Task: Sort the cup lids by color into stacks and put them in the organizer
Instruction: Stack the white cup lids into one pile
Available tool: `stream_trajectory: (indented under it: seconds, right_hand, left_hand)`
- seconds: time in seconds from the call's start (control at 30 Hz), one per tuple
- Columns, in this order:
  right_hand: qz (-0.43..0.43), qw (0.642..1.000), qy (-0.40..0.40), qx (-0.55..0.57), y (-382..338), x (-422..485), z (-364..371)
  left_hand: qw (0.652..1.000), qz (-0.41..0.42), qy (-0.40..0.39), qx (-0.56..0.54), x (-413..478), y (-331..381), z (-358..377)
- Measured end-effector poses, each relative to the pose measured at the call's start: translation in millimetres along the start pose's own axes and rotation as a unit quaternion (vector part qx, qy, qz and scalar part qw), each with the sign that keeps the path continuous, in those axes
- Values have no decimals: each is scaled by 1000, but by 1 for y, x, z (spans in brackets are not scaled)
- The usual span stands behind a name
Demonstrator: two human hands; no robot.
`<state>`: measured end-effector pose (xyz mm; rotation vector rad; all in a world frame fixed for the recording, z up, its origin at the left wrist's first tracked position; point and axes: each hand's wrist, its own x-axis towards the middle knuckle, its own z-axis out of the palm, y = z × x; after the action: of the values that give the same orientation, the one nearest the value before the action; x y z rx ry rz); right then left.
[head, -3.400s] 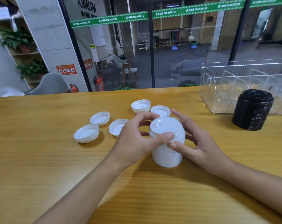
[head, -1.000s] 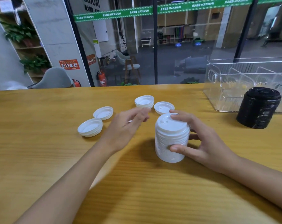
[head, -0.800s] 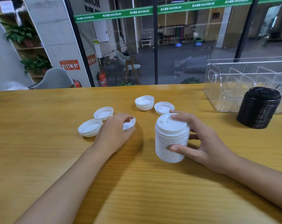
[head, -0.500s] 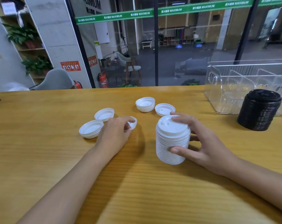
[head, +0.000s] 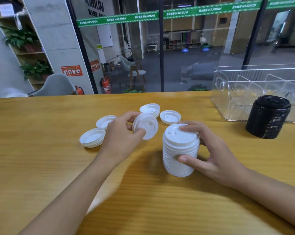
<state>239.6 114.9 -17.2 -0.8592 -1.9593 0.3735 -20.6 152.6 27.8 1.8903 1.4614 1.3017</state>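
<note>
The left hand [head: 121, 133] pinches a single white lid [head: 146, 127] between thumb and fingertips. It holds the lid tilted on edge and off the table, just left of the top of the white stack [head: 179, 150]. The right hand [head: 214, 153] grips that stack from its right side, with the thumb pressed low on the wall, a finger laid over the rim of the top lid and the other fingers curled behind.

The white stack stands upright on the wooden table [head: 41, 167]. It is a tall, ribbed column of nested lids, and the top one sits dome up with its sip hole showing.

Judging by how things lie, the sorting is well along but not finished. Four lots of white lids lie loose and open side up, left of and behind the stack: one far left [head: 92, 137], one behind that [head: 105, 121], and two behind the stack [head: 150, 109] [head: 170, 117]. The far-left one and the one at the back look like a few lids nested together, though blur makes that hard to tell.

A black stack [head: 267, 117] stands well to the right of the white one and looks complete. It sits on the table against the front wall of the clear organizer [head: 231, 99], not in it. Neither stack is in the organizer yet. What seems left is to gather the loose whites and then move both stacks into its compartments.
</note>
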Motion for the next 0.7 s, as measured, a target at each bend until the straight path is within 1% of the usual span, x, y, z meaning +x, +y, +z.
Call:
stream_trajectory:
  seconds: [0.07,0.13,0.23,0.3,0.37,0.5,0.6,0.7]
  right_hand:
    - [1,1000,6,1,0,0,1]
    - [2,1000,9,0,0,-1,1]
    - [5,1000,9,-11,0,-1,2]
    - [8,1000,7,-8,0,-2,3]
    - [3,1000,7,-7,0,-3,3]
    - [-15,1000,5,-20,2,-3,3]
    - [-31,999,4,-17,3,-2,2]
    - [-35,999,1,-8,3,-1,2]
  left_hand:
    - [994,-32,4,-101,2,5,-1]
    - [977,-60,-4,-203,2,11,-3]
    - [936,-95,-67,-333,0,17,-4]
    - [915,-104,-118,-371,-3,19,-1]
    - [916,-87,-155,-361,-7,20,3]
    - [955,-13,-175,-240,-12,19,11]
    - [961,16,-200,-190,-17,19,15]
    - [978,56,-186,-75,-19,17,14]
